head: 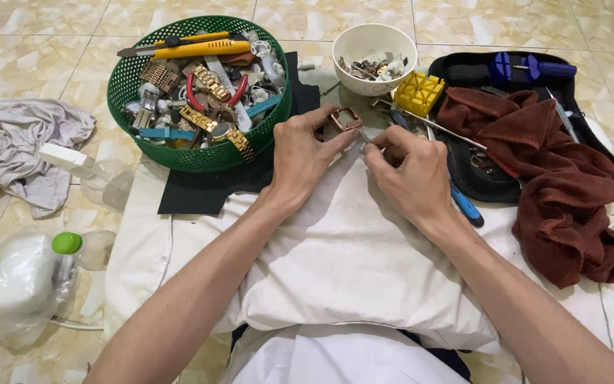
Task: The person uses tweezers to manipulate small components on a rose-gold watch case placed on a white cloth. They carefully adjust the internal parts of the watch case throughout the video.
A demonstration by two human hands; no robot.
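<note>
Copper watch case (346, 119) pinched by left hand (300, 160); right hand (410, 174) curled, perhaps gripping tool.

A clear plastic bag (12, 288) holding a green-capped bottle (67, 245) lies on the floor at far left.

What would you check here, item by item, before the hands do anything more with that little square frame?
1. Small rose-gold square watch case gripped: ok, the left hand pinches it at the fingertips.
2. Thin tool in the right hand: cannot tell, only a sliver shows.
3. Soft surface underneath: ok, the white cushion lies below both hands.
4. White bowl of small parts upright: ok.
5. Green mesh basket of watches apart from the hands: not ok, it touches the left hand's fingers.
</note>
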